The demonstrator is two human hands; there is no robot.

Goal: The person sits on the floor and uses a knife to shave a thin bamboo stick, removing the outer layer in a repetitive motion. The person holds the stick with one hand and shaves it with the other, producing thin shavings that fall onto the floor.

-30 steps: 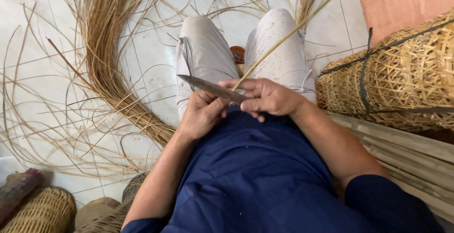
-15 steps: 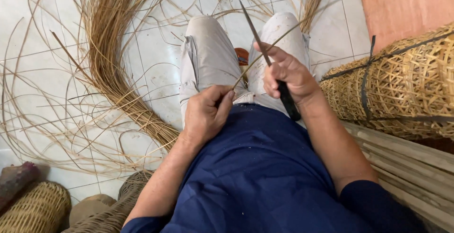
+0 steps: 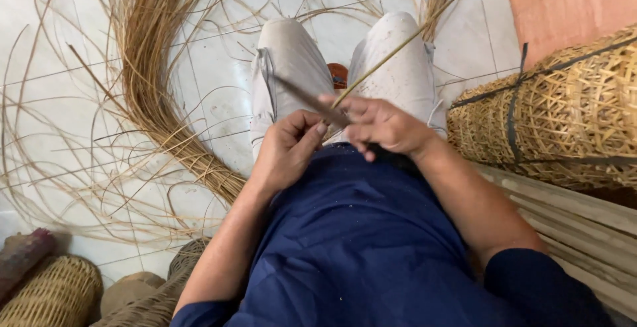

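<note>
My right hand point(image 3: 388, 127) has its grip closed round a knife point(image 3: 312, 101), blade pointing left over my lap. Left hand point(image 3: 288, 148) pinches a thin cane strip point(image 3: 405, 42) right at the blade; strip runs up-right past my knee. Loose cane bundle point(image 3: 152, 68) on tiled floor point(image 3: 60, 101) to the left, woven basket point(image 3: 564, 115) w/ dark strap on the right.

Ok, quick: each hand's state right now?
Left hand: closed, pinching the cane strip.
Right hand: closed on the knife.
</note>
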